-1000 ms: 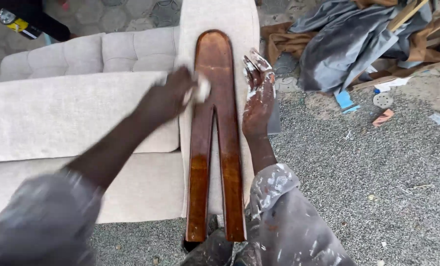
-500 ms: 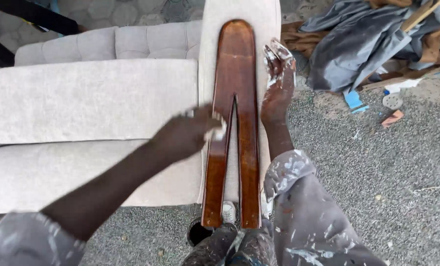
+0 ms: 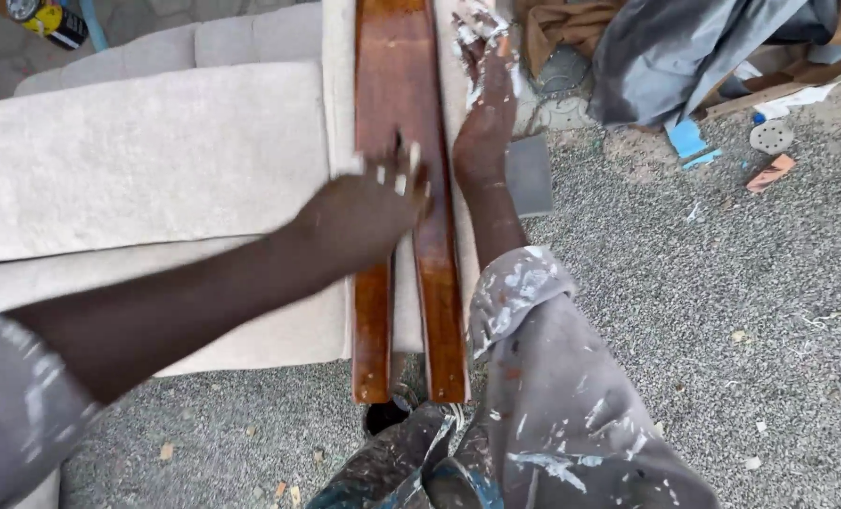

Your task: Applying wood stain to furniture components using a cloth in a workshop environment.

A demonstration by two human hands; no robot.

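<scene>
Nearest the camera, paint-spattered trousers (image 3: pixel 411 471) and a grey, paint-flecked right sleeve (image 3: pixel 571 396) are seen over the gravel ground (image 3: pixel 722 311). Just beyond them the lower ends of a glossy brown forked wooden piece (image 3: pixel 439 283) are found, its two legs laid lengthwise along the pale arm of a beige sofa (image 3: pixel 138 160). The left hand (image 3: pixel 359 217) is pressed flat on the wood about halfway up, fingers bent over a small white thing (only slivers of it are shown between the fingers, and the hand is blurred, so what it is cannot be told). The right hand (image 3: pixel 484 113), smeared with white, is laid open and flat against the right edge of the wood, fingers stretched away from the camera; nothing is gripped by it. Farther off, a grey tarp (image 3: pixel 684 47), blue scraps (image 3: pixel 689 139) and a round sanding disc (image 3: pixel 772 137) are scattered on the ground, and a yellow can (image 3: pixel 48 21) is seen at the far left.
</scene>
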